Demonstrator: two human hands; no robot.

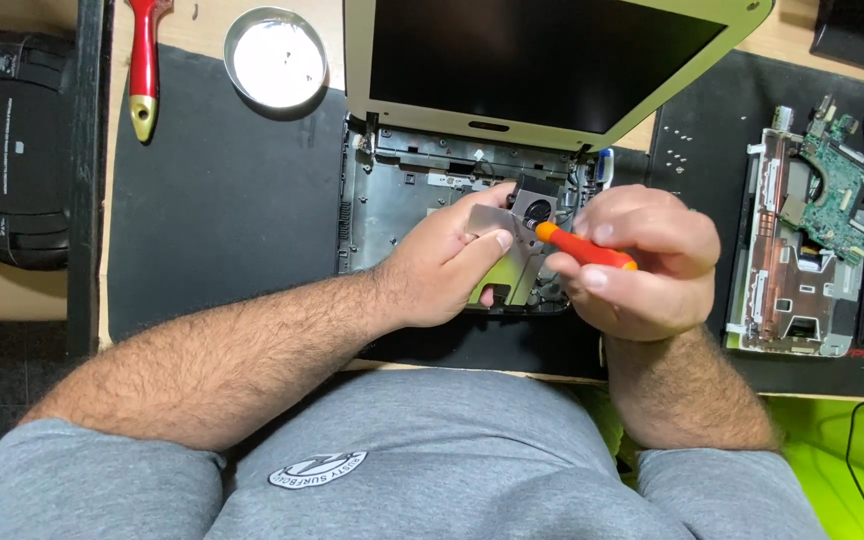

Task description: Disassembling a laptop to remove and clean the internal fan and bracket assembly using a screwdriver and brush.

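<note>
An opened laptop (402, 190) lies on a black mat, its screen tilted back and its bare base chassis exposed. My left hand (447, 260) rests on the chassis and pinches a thin silver metal plate (487, 218) beside a small black fan (535, 205). My right hand (637, 260) grips a screwdriver with an orange and red handle (582, 248), its tip pointing left toward the plate and fan. The shaft tip is hidden between my fingers.
A round metal dish (274, 55) and a red-handled brush (143, 60) lie at the back left. A removed metal frame with a green circuit board (812, 240) sits at the right. A black radio (7, 150) stands far left, off the mat.
</note>
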